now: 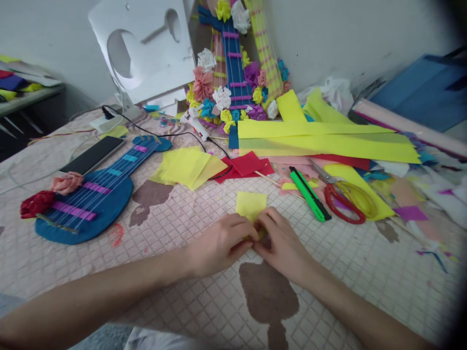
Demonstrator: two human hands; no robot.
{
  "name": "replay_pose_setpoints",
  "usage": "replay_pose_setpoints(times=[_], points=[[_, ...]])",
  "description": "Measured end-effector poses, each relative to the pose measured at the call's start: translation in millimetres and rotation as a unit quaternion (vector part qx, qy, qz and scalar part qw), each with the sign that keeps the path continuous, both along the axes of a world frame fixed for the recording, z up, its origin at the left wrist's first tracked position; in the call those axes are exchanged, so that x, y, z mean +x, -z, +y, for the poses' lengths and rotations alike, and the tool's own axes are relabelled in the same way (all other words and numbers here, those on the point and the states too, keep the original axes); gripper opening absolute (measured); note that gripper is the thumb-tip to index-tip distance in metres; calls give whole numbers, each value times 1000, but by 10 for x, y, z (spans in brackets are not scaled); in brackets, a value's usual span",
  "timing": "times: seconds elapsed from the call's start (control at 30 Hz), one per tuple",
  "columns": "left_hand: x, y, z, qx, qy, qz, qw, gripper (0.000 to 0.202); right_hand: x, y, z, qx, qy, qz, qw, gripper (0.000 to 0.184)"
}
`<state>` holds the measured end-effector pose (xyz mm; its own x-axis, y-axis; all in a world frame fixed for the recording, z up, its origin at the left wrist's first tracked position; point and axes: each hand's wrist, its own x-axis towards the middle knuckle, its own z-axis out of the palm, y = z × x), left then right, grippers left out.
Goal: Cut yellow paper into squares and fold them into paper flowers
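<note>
A small square of yellow crepe paper [251, 203] stands up between my hands over the tablecloth. My left hand [228, 238] pinches its lower edge from the left, fingers curled. From the right, my right hand [279, 243] grips the same edge, thumb and fingertips nearly meeting those of the left. The part of the paper between the fingertips is mostly hidden. Beyond it lie a loose stack of yellow paper squares [186, 165] and some red paper squares [248, 165].
A blue paper guitar [105, 199] with paper roses lies left, near a phone [94, 154]. On the right are a green utility knife [308, 194], red-handled scissors [343, 204] and yellow paper strips [324, 146]. A glue gun [196, 124] with its cord lies behind, before a flower-covered guitar [237, 73].
</note>
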<state>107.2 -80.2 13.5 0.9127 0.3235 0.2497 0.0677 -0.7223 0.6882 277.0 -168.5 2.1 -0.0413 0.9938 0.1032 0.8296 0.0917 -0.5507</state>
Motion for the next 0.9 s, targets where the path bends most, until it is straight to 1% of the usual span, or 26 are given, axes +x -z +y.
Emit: replay_pose_setpoints(times=[0.03,0.1,0.2,0.3,0.4,0.5,0.57,0.67,0.73,0.83,0.9], points=[[14,13,-26,-15,8,13,1000,11,10,-14,2,-4,0,8,1000,17],[38,44,-58,-28,-3,36,999,11,53,-50,6,-17,-19,38,999,19],[63,76,-83,-16,-25,53,998,12,151,-93,7,-34,-45,81,995,22],[93,91,-111,6,-51,58,997,10,237,-82,11,-24,-12,64,998,22],[129,99,-137,33,-73,75,994,12,302,-31,31,-5,16,50,999,21],[150,101,-137,50,-65,109,991,12,367,2,65,1,25,58,998,19],[151,106,-123,51,-57,119,990,12,401,-6,84,-3,29,66,997,17],[146,119,-101,51,-55,112,991,15,397,-47,90,9,35,86,996,10],[146,121,-92,51,-56,109,991,16,355,-71,82,20,24,91,995,7],[154,101,-97,45,-56,109,991,14,273,-72,71,13,-6,53,998,14],[162,83,-115,32,-64,104,992,11,240,-50,71,3,-11,23,1000,19]])
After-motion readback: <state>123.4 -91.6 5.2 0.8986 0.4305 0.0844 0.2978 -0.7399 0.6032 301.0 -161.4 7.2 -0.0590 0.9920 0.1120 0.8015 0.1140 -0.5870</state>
